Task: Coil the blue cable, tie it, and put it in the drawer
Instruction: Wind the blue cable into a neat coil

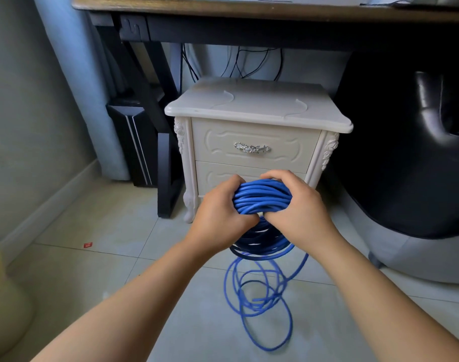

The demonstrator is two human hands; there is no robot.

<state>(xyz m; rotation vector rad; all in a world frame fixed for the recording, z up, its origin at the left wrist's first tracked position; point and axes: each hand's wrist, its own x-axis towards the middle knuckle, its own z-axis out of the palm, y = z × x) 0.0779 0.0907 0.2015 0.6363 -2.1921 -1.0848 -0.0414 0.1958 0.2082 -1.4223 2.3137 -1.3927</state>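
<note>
The blue cable [262, 198] is a thick bundle of loops held upright between both hands, in front of the white nightstand [257, 111]. My left hand [220, 210] grips the bundle's left side and my right hand [299, 205] grips its right side. The lower part of the coil hangs in shadow below my hands. Several loose loops of the same cable lie tangled on the floor tiles beneath. The top drawer [254, 142] with its silver handle [252, 148] is closed. My hands partly hide the lower drawer.
A dark wooden desk [249, 9] spans above the nightstand, with black wires hanging behind it. A black computer tower [137, 142] stands left by the desk leg. A black and grey chair [419, 178] fills the right. A pale bag [3, 296] sits bottom left.
</note>
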